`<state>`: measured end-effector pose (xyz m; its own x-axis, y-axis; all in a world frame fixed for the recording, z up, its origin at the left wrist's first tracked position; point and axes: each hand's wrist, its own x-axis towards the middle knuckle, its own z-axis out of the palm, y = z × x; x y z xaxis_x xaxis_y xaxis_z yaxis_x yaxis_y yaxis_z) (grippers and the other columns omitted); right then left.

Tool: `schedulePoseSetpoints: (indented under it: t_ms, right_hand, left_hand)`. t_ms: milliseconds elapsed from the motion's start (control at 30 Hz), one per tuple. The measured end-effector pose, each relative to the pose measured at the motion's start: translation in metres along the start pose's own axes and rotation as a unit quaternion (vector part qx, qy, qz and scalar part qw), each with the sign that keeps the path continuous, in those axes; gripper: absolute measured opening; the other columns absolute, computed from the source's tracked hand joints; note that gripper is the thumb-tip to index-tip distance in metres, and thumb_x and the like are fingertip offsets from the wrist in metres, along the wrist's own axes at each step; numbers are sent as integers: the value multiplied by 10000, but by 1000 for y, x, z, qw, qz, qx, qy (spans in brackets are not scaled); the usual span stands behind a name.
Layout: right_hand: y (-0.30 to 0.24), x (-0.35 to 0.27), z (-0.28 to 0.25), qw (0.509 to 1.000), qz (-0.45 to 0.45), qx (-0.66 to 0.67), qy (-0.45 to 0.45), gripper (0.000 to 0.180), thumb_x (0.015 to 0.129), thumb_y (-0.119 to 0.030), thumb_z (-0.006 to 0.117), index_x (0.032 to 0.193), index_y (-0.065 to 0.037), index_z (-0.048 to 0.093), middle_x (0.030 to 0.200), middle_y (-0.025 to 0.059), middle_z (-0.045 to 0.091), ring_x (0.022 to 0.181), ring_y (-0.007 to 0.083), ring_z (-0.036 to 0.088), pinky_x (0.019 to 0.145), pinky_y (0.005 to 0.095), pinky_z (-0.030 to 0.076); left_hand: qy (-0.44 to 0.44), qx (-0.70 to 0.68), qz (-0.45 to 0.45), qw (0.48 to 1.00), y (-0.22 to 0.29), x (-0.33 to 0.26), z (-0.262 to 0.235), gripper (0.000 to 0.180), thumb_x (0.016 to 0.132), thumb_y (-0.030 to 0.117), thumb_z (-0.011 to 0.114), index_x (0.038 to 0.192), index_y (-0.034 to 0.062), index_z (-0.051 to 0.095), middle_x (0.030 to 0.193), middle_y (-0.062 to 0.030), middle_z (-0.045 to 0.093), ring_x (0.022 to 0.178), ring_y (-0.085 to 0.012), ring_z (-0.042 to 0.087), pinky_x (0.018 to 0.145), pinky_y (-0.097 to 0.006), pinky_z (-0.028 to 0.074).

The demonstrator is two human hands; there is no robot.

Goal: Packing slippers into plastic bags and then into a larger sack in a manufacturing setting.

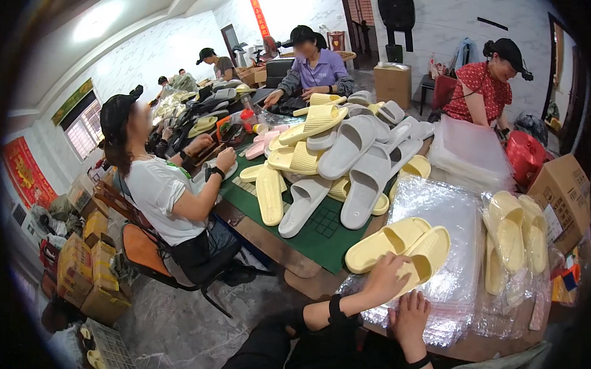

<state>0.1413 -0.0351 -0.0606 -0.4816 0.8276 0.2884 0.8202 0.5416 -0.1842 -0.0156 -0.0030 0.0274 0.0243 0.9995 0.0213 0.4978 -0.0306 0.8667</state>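
Observation:
A pair of pale yellow slide slippers (430,248) lies on a stack of clear plastic bags (432,196) at the table's near edge. My left hand (386,279) is closed on the heel end of the nearer yellow slipper, with some fingertips hidden against it. Just to its right, my right hand (411,315) rests with fingers stretched out over the near edge of the bags, holding nothing that I can see. Further right, yellow slippers in clear plastic (512,237) lie on the bags.
Beyond my hands a heap of grey slippers (355,147) and yellow slippers (269,196) covers a green mat (326,244). More clear bags (469,151) and a cardboard box (562,194) stand right. Co-workers sit left (171,193), across (316,71) and far right (484,87).

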Motion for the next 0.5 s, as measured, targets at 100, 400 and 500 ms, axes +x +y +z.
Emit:
schedulePoseSetpoints:
  t_ms: [100, 400, 500]
  right_hand:
    - [-2, 0, -5, 1000, 6, -2, -15, 556, 770, -344, 642, 1192, 0, 529, 1262, 230, 476, 1207, 408, 404, 994, 572, 278]
    - [-5, 1, -11, 998, 21, 47, -32, 538, 799, -316, 619, 1225, -7, 507, 1291, 245, 443, 1228, 412, 369, 1004, 574, 252]
    - [-4, -1, -8, 1000, 9, 16, -25, 555, 791, -307, 624, 1238, -9, 487, 1284, 245, 444, 1210, 417, 381, 1002, 565, 262]
  left_hand:
    - [161, 151, -3, 975, -12, -4, -3, 448, 791, 218, 659, 1203, 146, 498, 1180, -177, 442, 1168, -373, 370, 969, -461, 303]
    - [70, 244, 37, 967, -53, 26, -8, 469, 864, 347, 574, 1290, 178, 476, 1299, -175, 467, 1258, -379, 365, 1039, -526, 224]
    - [-18, 139, 20, 990, -44, 39, -12, 484, 862, 391, 559, 1198, 48, 502, 1257, -163, 494, 1197, -340, 436, 996, -515, 280]
